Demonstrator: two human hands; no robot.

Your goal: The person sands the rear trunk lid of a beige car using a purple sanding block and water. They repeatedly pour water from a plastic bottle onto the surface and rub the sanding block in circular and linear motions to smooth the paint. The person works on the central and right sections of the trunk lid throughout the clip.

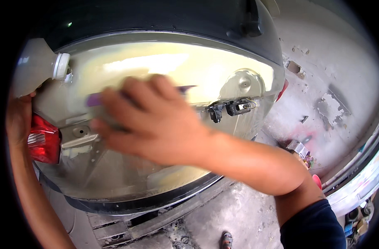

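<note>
Glossy metal pnl, plstc btl

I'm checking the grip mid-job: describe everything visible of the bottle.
The bottle looks like cloudy, translucent plastic, with sloping shoulders and a white cap on. It is tipped nearly sideways, cap pointing right, at the left end of the car panel. The left hand grips its lower part; its base is out of sight. Its contents cannot be made out.
</note>
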